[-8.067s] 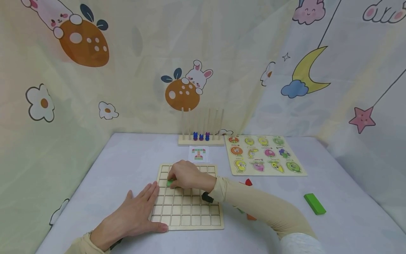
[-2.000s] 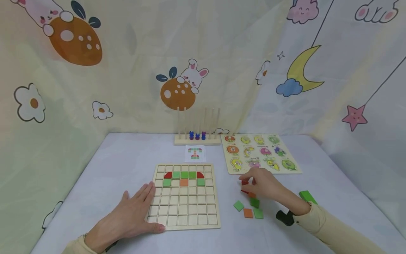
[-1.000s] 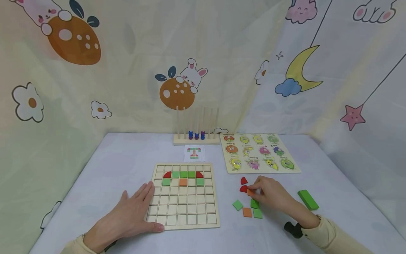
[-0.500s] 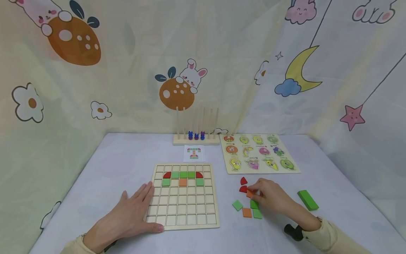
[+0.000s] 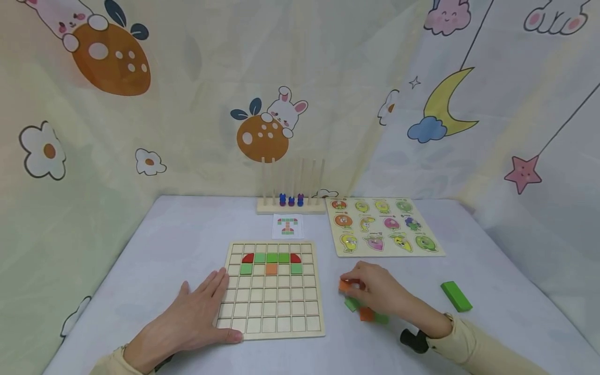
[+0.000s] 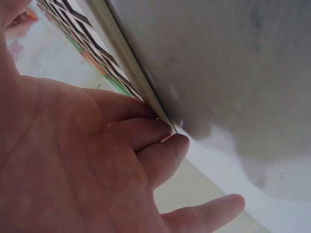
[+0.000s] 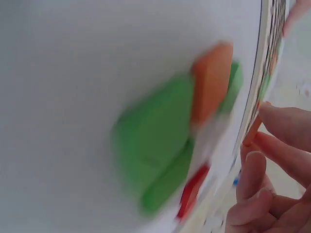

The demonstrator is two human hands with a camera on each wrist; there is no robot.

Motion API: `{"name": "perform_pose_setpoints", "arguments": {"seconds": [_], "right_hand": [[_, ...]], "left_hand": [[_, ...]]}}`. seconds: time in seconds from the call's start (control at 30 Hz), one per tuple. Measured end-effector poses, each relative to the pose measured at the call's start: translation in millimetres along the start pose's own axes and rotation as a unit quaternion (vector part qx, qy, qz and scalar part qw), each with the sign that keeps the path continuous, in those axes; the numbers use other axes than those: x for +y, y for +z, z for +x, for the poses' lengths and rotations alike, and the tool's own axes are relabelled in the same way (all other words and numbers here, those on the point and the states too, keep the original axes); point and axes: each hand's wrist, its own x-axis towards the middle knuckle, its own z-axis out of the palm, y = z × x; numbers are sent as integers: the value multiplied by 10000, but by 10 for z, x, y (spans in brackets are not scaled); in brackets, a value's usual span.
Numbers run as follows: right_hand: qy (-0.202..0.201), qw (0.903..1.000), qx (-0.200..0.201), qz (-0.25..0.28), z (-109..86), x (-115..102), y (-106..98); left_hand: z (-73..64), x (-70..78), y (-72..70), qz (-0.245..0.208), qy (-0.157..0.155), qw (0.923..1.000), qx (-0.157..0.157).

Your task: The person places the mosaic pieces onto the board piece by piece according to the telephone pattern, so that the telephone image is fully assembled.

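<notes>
The wooden grid board [image 5: 281,310] lies on the white table, with red, green and orange tiles set in its upper rows. My left hand [image 5: 194,312] rests along its left side with fingers straight; in the left wrist view the fingertips touch the board's edge [image 6: 129,63]. My right hand [image 5: 382,289] pinches a square orange tile [image 5: 344,285] between thumb and fingers, just right of the board. Below that hand lie loose tiles: a green one [image 5: 351,304], another orange one [image 5: 366,314], and more green. A red tile [image 7: 192,191] also shows in the right wrist view.
A small pattern card [image 5: 288,226] lies behind the board. Farther back stand a peg rack [image 5: 291,208] with blue and purple beads and a flat fruit puzzle [image 5: 389,229]. A long green block [image 5: 456,296] lies at the right.
My right hand has taken the orange tile from the pile and carried it left toward the board. About eight seconds ago it held a green tile over the board. My left hand stays put.
</notes>
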Motion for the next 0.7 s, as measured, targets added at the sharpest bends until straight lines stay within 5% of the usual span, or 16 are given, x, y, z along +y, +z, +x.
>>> {"name": "perform_pose_setpoints", "arguments": {"seconds": [0.43,0.7], "right_hand": [[-895,9950,-427,-151,604,-672,377],[-1360,9884,-352,-576,920,-875,509]], "left_hand": [[-15,0,9,29,20,10000,-1],[9,4,-1,76,-34,9999,-78]]}}
